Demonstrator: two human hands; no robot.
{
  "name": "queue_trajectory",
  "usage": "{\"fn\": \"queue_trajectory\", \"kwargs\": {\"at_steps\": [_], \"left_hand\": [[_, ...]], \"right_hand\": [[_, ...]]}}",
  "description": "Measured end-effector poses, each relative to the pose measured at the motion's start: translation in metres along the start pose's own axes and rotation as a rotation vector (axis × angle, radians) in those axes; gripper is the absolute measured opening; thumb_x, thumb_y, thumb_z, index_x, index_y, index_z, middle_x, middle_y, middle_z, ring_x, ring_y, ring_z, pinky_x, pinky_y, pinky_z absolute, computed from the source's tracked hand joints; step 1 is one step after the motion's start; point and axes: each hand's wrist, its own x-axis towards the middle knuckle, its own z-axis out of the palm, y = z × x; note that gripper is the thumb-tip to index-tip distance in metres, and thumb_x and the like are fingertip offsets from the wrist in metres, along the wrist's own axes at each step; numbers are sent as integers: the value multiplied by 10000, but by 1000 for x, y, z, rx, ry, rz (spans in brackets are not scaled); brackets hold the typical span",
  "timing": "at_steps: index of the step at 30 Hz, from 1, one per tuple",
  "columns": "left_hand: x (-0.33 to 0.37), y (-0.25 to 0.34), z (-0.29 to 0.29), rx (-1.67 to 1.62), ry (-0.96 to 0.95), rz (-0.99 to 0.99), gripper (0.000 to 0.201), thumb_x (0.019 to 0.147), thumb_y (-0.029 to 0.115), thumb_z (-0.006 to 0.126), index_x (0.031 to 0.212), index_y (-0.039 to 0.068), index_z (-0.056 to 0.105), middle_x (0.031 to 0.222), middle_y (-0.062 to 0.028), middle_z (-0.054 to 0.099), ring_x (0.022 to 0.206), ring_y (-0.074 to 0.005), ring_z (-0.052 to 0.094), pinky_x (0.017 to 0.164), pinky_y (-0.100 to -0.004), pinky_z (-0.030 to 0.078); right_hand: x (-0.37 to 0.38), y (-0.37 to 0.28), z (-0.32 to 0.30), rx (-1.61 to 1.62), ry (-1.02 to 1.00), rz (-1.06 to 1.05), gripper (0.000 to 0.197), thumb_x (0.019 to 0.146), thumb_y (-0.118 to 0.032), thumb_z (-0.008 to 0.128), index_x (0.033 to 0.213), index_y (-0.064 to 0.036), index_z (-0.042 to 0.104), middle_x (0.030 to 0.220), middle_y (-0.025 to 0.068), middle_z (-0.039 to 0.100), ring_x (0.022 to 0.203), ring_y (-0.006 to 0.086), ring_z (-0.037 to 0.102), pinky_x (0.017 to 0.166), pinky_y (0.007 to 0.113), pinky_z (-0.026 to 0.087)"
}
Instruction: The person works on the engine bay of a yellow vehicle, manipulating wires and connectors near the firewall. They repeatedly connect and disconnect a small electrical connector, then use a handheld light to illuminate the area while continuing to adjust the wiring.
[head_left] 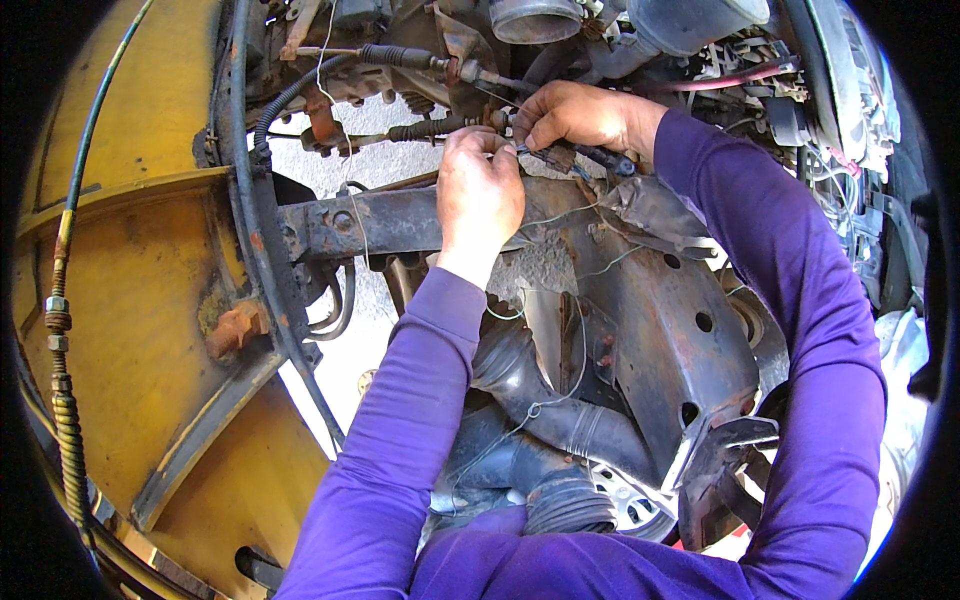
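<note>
My left hand [481,195] reaches up to the middle of the head view, its fingers curled closed beside the end of a cable with a ribbed black rubber boot [425,129]. Close to its right, my right hand [580,115] comes in from the right with thumb and fingers pinched together. The fingertips of both hands nearly meet; whatever small piece they grip is hidden. Just below my right hand lies a dark cluster of short fittings and wires [565,158]. Above, a second cable with a black boot [395,56] runs roughly parallel.
A dark steel frame beam [390,220] crosses below my hands. Thin green wire [584,350] hangs over a wide black hose [590,430]. A yellow metal panel [130,270] with a long cable stands at the left. Grey ducts [690,22] and wiring [825,170] are at the upper right.
</note>
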Motion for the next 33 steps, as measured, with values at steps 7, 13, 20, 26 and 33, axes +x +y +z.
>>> {"fn": "queue_trajectory", "kwargs": {"at_steps": [7,13,20,26,33], "left_hand": [[5,9,-9,3,-274,-147,201,905,143,625,980,-34,683,910,-274,704,931,-449,687,849,-489,531],[7,6,-11,-94,-257,-197,234,901,170,624,949,-47,698,920,-292,702,943,-444,690,852,-488,531],[3,7,-5,-138,-201,-309,279,889,192,640,986,-58,718,944,-287,713,972,-432,698,883,-471,533],[4,7,-7,-79,-202,-282,263,880,191,658,962,-49,724,927,-282,714,952,-429,703,873,-480,539],[4,9,-8,-78,-196,-293,258,867,185,671,963,-48,725,923,-280,715,942,-429,705,869,-478,541]], "right_hand": [[-5,-2,-1,-1,84,32,257,808,-116,719,1032,8,740,952,75,728,906,182,632,858,325,486],[-8,-7,-1,39,53,62,246,828,-102,710,1040,22,720,930,59,714,873,161,624,845,306,493],[-7,0,-9,72,-23,41,284,831,-122,716,1074,26,733,1005,88,726,954,190,631,914,326,475],[-6,-1,-9,61,-22,40,303,833,-127,720,1090,32,728,1021,92,727,965,195,634,939,321,469],[-7,-1,-10,73,-23,47,326,829,-134,729,1099,48,722,1018,102,728,967,201,639,941,326,473]]}}
